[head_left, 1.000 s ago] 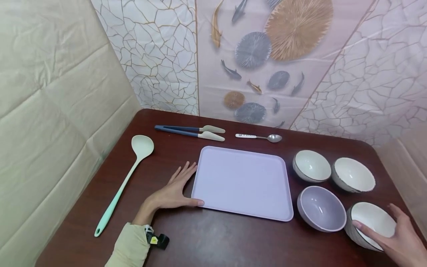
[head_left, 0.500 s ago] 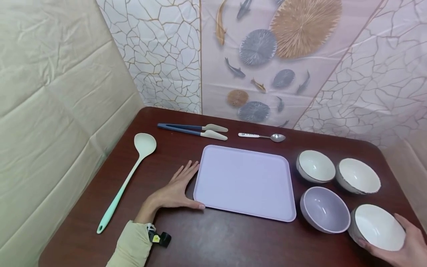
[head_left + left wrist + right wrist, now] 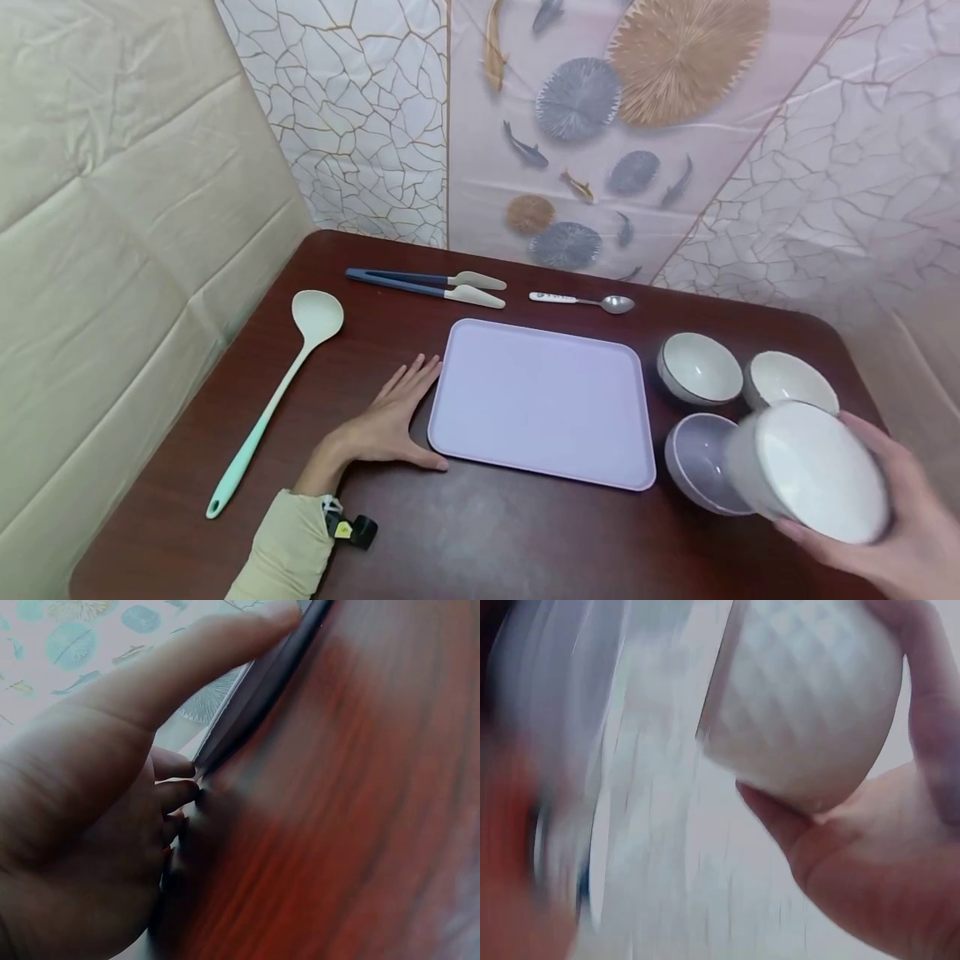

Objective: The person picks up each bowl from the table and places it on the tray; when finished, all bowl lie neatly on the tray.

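Note:
My right hand (image 3: 892, 517) grips a white bowl (image 3: 821, 475) with a textured outside, thumb on one side and fingers on the other. The bowl is raised off the table, tilted, and hides part of a purple bowl (image 3: 693, 458). In the right wrist view the bowl's diamond-patterned wall (image 3: 810, 697) shows between thumb and fingers. With fingers spread, my left hand (image 3: 382, 425) rests at the left edge of a lilac tray (image 3: 540, 400). Its thumb lies by the tray's near left corner and its fingertips by the left rim.
Two more white bowls, one nearer (image 3: 699, 368) and one farther right (image 3: 791, 383), stand beyond the purple bowl. A mint ladle (image 3: 277, 400) lies at left. Blue-handled tongs (image 3: 427, 286) and a spoon (image 3: 585, 302) lie along the back. Patterned cloth (image 3: 367, 125) hangs behind the table.
My right hand has taken hold of the white bowl and lifted it off the table, up and leftward over the purple bowl. The left hand has stayed by the tray.

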Motion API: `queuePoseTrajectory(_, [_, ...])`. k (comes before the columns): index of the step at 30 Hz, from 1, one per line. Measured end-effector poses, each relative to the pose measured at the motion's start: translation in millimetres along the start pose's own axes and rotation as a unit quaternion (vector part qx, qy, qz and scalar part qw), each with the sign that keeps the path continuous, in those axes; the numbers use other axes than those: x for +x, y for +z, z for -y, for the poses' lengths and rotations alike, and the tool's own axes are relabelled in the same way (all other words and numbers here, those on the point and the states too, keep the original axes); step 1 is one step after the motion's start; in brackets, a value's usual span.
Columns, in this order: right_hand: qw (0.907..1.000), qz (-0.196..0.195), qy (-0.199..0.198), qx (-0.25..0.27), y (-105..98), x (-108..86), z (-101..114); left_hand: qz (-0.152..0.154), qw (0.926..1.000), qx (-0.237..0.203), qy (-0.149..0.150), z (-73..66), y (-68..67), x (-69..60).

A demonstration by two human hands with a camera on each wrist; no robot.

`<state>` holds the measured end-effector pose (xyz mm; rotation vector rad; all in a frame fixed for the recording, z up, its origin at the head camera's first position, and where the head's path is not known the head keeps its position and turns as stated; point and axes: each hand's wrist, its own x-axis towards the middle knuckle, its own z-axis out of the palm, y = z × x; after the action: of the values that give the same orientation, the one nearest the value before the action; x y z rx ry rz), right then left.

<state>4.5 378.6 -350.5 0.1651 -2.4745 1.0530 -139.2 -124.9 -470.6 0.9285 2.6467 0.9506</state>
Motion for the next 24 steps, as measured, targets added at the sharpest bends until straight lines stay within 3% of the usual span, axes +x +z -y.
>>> queuePoseTrajectory(2, [0.9976,0.069,-0.002,0.005,29,16.0,29,-0.001,1.0,0.002,0.0,1.7,-1.2,-1.3])
queuePoseTrajectory(5, [0.9917,0.126,0.027,-0.006,88,36.3,57,-0.006,1.0,0.003,0.0,3.9,-1.0,-2.5])
queuePoseTrajectory(10, [0.9848,0.162,0.045,0.042,187,71.7,77,-0.012,0.9999,0.005,-0.004,6.7,1.3,-3.4])
queuePoseTrajectory(14, [0.9831,0.169,0.054,0.046,249,95.1,85,-0.022,0.9997,0.011,-0.002,8.4,1.8,-3.0])
queuePoseTrajectory(18, [0.984,0.166,0.064,0.016,285,107.3,87,-0.026,0.9995,0.017,0.006,8.7,2.1,-1.1])
queuePoseTrajectory(24, [0.9849,0.155,0.078,0.008,302,110.7,87,-0.015,0.9998,0.011,0.005,6.4,2.1,-0.3])
